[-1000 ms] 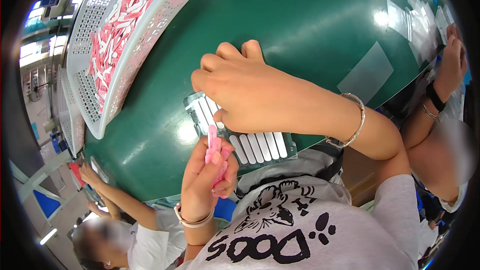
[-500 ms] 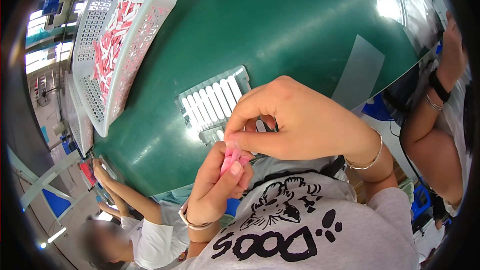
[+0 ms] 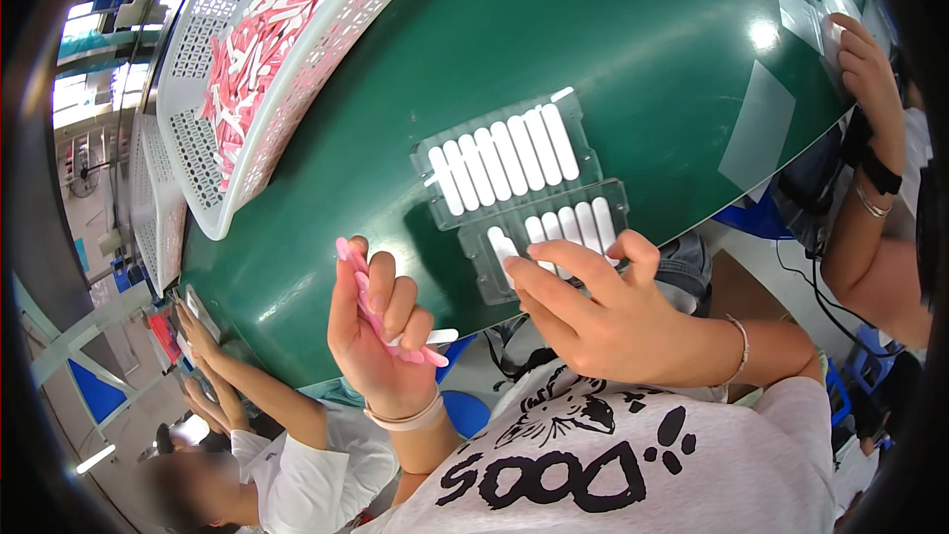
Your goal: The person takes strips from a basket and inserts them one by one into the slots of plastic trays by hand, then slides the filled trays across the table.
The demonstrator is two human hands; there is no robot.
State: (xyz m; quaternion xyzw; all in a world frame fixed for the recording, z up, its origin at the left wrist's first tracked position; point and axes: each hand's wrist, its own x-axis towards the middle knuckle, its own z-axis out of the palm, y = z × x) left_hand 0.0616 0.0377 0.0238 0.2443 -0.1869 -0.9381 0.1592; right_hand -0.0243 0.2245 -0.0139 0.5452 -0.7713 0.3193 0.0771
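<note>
My left hand [image 3: 381, 336] is closed around several flat, round-ended pink sticks [image 3: 368, 297], with a white one poking out by the little finger. It is raised over the table's near edge, left of a clear plastic tray. My right hand [image 3: 603, 311] reaches over the tray's near half [image 3: 481, 272] with fingers apart. One fingertip touches or lies very close to a white stick [image 3: 500, 245] at the left of that row. More white sticks stand side by side there, partly behind my fingers. The tray's far half [image 3: 588, 163] carries a row of white sticks.
A white perforated basket [image 3: 331, 64] heaped with pink and white sticks stands on the green table [image 3: 633, 40] at the far left. Clear sheets [image 3: 756, 129] lie to the right, beside another person's arm [image 3: 870, 89]. A second person [image 3: 297, 455] works at the left.
My hands have separated: the right moved from the left hand's sticks to the tray's near half. The left shifted leftward, still gripping its sticks. The tray appears farther right in view.
</note>
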